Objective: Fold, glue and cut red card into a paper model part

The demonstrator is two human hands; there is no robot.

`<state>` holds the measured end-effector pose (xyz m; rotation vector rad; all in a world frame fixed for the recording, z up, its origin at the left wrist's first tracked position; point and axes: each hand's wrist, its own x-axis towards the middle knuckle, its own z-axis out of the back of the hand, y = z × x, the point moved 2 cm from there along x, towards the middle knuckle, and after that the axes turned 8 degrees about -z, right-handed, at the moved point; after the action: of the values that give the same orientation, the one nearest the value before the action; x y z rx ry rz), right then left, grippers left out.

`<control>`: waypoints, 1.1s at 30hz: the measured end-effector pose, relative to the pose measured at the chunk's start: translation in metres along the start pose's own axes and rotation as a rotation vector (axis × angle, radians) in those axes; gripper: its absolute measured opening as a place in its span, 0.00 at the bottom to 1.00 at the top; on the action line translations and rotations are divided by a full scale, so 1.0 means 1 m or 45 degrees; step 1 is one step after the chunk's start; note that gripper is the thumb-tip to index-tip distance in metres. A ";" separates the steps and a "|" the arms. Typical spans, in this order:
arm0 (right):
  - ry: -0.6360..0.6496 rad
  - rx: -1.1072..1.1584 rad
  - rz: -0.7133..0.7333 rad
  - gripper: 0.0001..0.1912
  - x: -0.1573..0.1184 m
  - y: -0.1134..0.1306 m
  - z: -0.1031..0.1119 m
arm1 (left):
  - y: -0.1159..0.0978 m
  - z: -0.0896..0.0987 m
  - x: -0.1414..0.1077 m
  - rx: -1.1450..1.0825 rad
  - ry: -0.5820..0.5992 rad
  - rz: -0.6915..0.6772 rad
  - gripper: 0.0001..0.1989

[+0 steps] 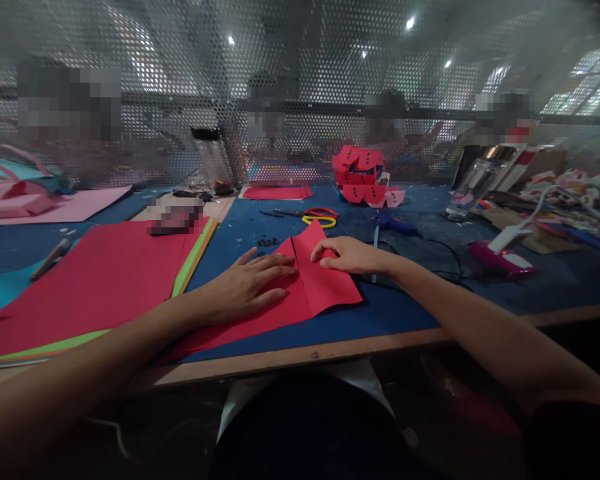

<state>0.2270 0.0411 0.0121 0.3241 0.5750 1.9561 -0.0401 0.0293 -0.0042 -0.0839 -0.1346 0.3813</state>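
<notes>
A red paper sheet (325,293) with a crease down its middle and a dark mark near its upper edge lies on the blue tabletop. My left hand (247,283) rests flat on its left part, fingers spread. On the right part, my right hand (353,255) touches the paper with curved fingers; red paper shows between thumb and forefinger. The sheet's right side is slightly raised. Just beyond it are scissors (320,220) with red and yellow handles and a blue glue gun (395,223).
Left is a stack of coloured paper (95,267) with a partly blurred dark object (177,219) on it. A red paper construction (363,177) stands at the back. Bottles (480,183) and a magenta power strip (503,260) are right. A perforated metal screen (310,73) closes the back.
</notes>
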 end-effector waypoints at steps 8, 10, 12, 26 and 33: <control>0.007 -0.010 0.023 0.14 0.000 -0.004 -0.001 | 0.000 0.000 0.000 0.011 -0.001 0.000 0.25; 0.005 -0.021 0.020 0.14 0.000 -0.004 0.000 | 0.000 -0.001 0.000 0.011 -0.004 -0.004 0.25; -0.008 -0.021 0.005 0.13 -0.001 -0.004 0.000 | 0.001 0.000 0.000 0.006 0.001 -0.006 0.25; -0.292 0.039 -0.135 0.10 0.009 -0.015 -0.003 | 0.005 0.014 -0.002 -0.036 0.034 0.026 0.26; -0.189 0.023 -0.111 0.11 0.004 -0.006 -0.004 | 0.008 0.004 -0.002 -0.005 0.012 0.004 0.25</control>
<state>0.2283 0.0458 0.0054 0.4445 0.5021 1.8266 -0.0453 0.0363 -0.0009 -0.0900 -0.1261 0.3839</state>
